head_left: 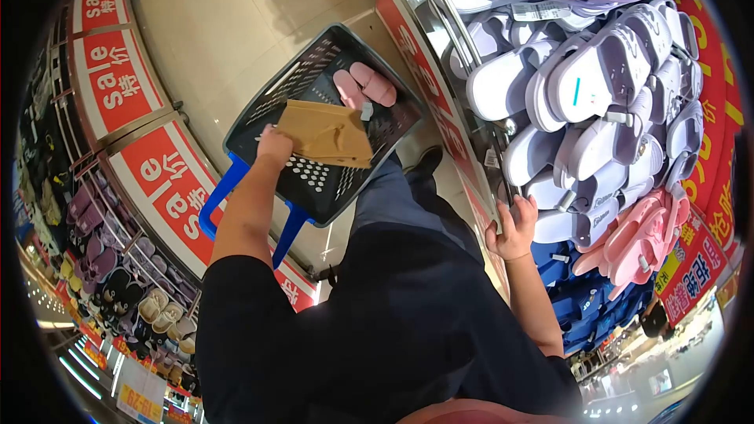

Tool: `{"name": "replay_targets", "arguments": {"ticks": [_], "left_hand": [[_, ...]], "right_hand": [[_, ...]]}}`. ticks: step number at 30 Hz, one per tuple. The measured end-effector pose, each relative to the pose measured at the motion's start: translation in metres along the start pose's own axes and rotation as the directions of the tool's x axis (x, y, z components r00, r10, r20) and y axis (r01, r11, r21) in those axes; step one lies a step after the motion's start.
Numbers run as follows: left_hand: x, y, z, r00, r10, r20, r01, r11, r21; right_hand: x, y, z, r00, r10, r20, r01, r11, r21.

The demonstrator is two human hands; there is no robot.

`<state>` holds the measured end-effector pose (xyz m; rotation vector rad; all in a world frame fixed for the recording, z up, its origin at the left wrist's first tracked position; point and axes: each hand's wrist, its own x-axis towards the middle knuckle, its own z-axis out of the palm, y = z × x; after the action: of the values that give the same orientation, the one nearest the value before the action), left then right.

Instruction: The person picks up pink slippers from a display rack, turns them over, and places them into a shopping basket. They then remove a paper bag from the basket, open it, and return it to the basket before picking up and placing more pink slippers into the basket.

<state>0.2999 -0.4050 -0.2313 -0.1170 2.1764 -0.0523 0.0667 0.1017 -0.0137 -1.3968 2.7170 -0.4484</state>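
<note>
Left hand (276, 146): pinching the near edge of brown cardboard (326, 132), within the dark basket (312, 208); a firm edge grip seems best for a thin, bendable piece. Right hand (515, 229): fingers parted, half-curled, beside the red-edged rack (416, 43); contact unclear. Pink slippers (378, 85): beyond left hand. Margin: basket rim near left wrist; opening above.

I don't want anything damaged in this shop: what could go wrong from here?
The flat brown cardboard-like piece, held at one edge by the left hand, might tip onto the pink slippers in the black plastic basket. The right hand, close to the rack's metal rail, might knock the displayed white slippers.
</note>
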Motion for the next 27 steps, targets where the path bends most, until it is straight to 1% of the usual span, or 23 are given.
{"name": "replay_targets", "arguments": {"ticks": [2,3,5,8,9,12,13,16,19,21,22,23,26,27], "left_hand": [[0.011,-0.011,0.004,0.999,-0.040,0.023,0.039,0.999,0.033],[0.020,-0.015,0.009,0.998,-0.044,0.054,0.042,0.998,0.041],[0.036,-0.021,0.019,0.992,-0.060,0.113,0.054,0.997,0.056],[0.044,-0.016,0.016,0.987,-0.111,0.113,0.089,0.979,0.186],[0.061,-0.017,0.044,0.980,-0.137,0.143,0.103,0.969,0.224],[0.091,0.004,0.080,0.956,-0.149,0.253,0.096,0.973,0.210],[0.081,0.013,0.050,0.947,-0.088,0.308,0.059,0.993,0.102],[0.079,0.042,0.043,0.953,-0.047,0.300,0.024,0.996,0.081],[0.080,0.067,0.044,0.958,-0.068,0.280,0.069,0.998,0.008],[0.077,0.086,0.052,0.977,-0.088,0.193,0.093,0.996,-0.016],[0.070,0.092,0.044,0.984,-0.101,0.148,0.106,0.994,-0.025],[0.061,0.100,0.035,0.986,-0.096,0.133,0.103,0.994,-0.044],[0.050,0.128,0.030,0.991,-0.087,0.105,0.104,0.979,-0.175],[0.044,0.138,0.027,0.994,-0.078,0.073,0.094,0.968,-0.234]], "right_hand": [[-0.001,0.000,0.001,1.000,0.010,0.011,-0.009,1.000,-0.026],[0.003,-0.002,0.001,1.000,0.017,-0.009,-0.018,0.998,-0.053],[0.002,-0.003,0.003,0.999,0.040,0.001,-0.040,0.996,-0.085],[0.004,-0.005,0.005,0.998,0.060,0.018,-0.057,0.992,-0.116],[0.004,-0.006,0.005,0.998,0.064,0.027,-0.060,0.990,-0.124],[0.006,-0.008,0.005,0.996,0.073,0.043,-0.066,0.985,-0.158],[0.004,-0.008,0.005,0.995,0.082,0.060,-0.071,0.984,-0.165],[0.004,-0.008,0.006,0.994,0.084,0.069,-0.070,0.982,-0.174],[0.005,-0.009,0.005,0.994,0.083,0.077,-0.068,0.980,-0.185],[0.005,-0.010,0.005,0.994,0.084,0.074,-0.069,0.980,-0.185],[0.005,-0.009,0.005,0.994,0.082,0.069,-0.068,0.981,-0.181],[0.004,-0.009,0.005,0.995,0.079,0.061,-0.067,0.982,-0.177],[0.004,-0.008,0.005,0.997,0.060,0.043,-0.053,0.986,-0.155],[0.004,-0.007,0.005,0.998,0.048,0.041,-0.042,0.990,-0.137]]}}
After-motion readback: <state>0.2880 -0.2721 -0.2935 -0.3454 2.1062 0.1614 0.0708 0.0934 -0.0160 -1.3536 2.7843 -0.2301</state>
